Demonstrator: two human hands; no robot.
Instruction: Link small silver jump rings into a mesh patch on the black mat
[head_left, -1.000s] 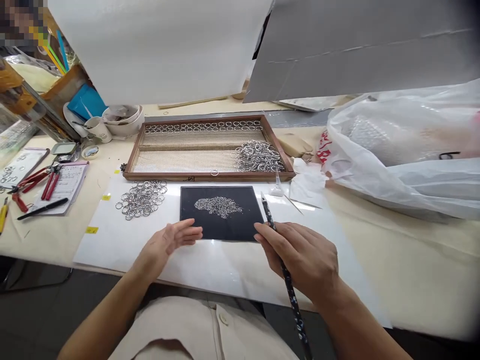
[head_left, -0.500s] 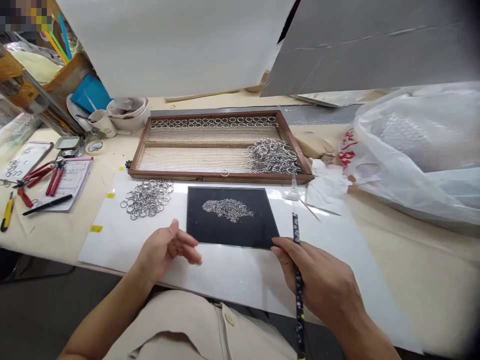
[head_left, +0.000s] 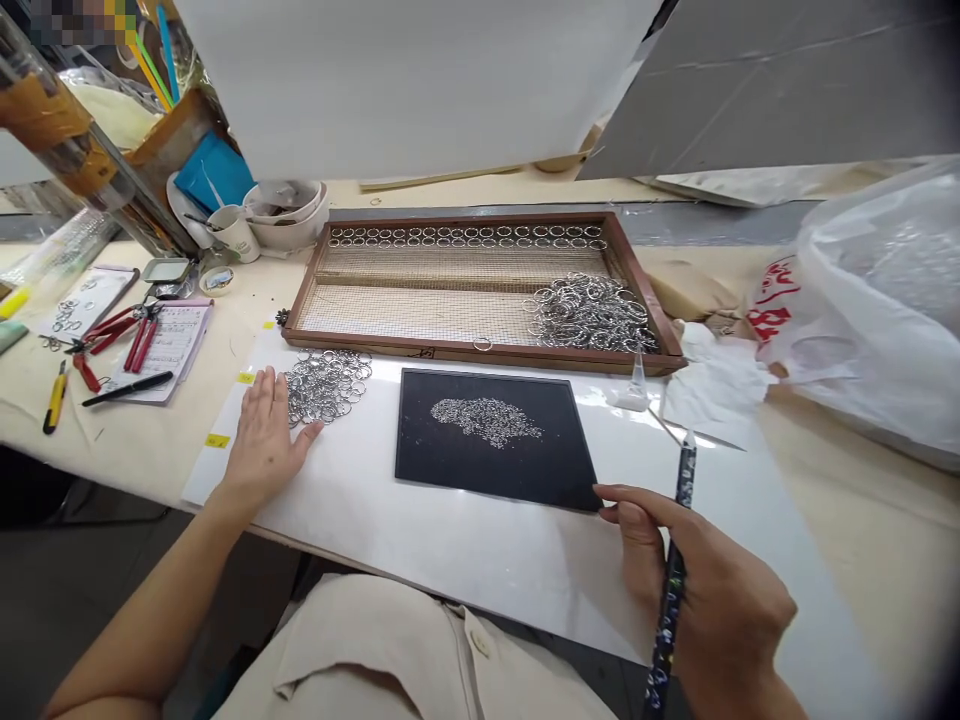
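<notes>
My left hand (head_left: pixel 266 440) lies flat, fingers stretched out, against the left side of a loose pile of metal rings (head_left: pixel 334 385) on the white sheet. In my right hand (head_left: pixel 705 570) is a dark patterned pencil (head_left: pixel 673 590) with a pale tip, pointing away from me. The fingertips of that hand are at the near right corner of a black board (head_left: pixel 480 478). A heap of tiny silvery pieces (head_left: pixel 487 420) is spread on the board; they are too small to name.
Behind the board stands a wooden-framed mesh tray (head_left: pixel 420 350) with rows of rings and a heap of rings (head_left: pixel 592 315). A small clear nozzle (head_left: pixel 636 390) stands right of the board. Red-handled pliers (head_left: pixel 142 340) and a yellow cutter (head_left: pixel 55 398) lie left; a plastic bag (head_left: pixel 885 330) sits right.
My left hand has moved left from beside the black board to the ring pile and flattened out. My right hand still holds the pencil by the board's corner. The view has shifted slightly.
</notes>
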